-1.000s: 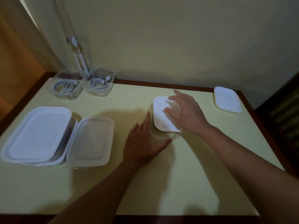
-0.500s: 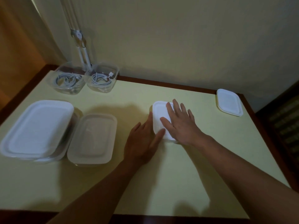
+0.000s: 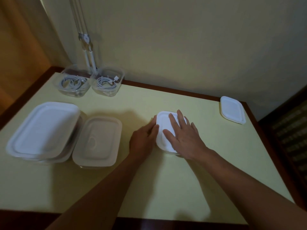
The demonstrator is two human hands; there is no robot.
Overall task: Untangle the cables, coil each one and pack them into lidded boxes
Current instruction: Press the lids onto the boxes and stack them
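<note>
**Lid seating, small box.** The small clear box (image 3: 172, 152) stands right of centre in the frame on the pale yellow-green table top (image 3: 166, 188). The white rounded-rectangle plastic lid (image 3: 163, 123) covers it, so its contents are hidden.

**Right hand.** The right hand (image 3: 184, 138) lies released and flat on the lid, fingers straight and spread. The spread probably distributes pressure so that the lid seats evenly along its rim.

**Left hand.** The left hand (image 3: 143, 140) touches the left side of the box, fingertips at the lid's edge. It likely braces the box against sliding. Whether it grasps the wall or only leans against it cannot be told, because the thumb is hidden.

**Remaining work.** Two open clear boxes stand side by side in the upper left of the frame:
- the left open box (image 3: 62, 87) holds a coiled white cable (image 3: 71, 83);
- the right open box (image 3: 120, 80) holds a second coiled white cable (image 3: 106, 83).

Neither has a lid yet. A spare white lid (image 3: 232, 110) lies at the right edge of the frame, well apart from them.

**Finished stock.** At the left of the frame, a large white-lidded box (image 3: 44, 128) stands touching a medium box with a translucent lid (image 3: 98, 140), apparently set clear of the working area.
</note>
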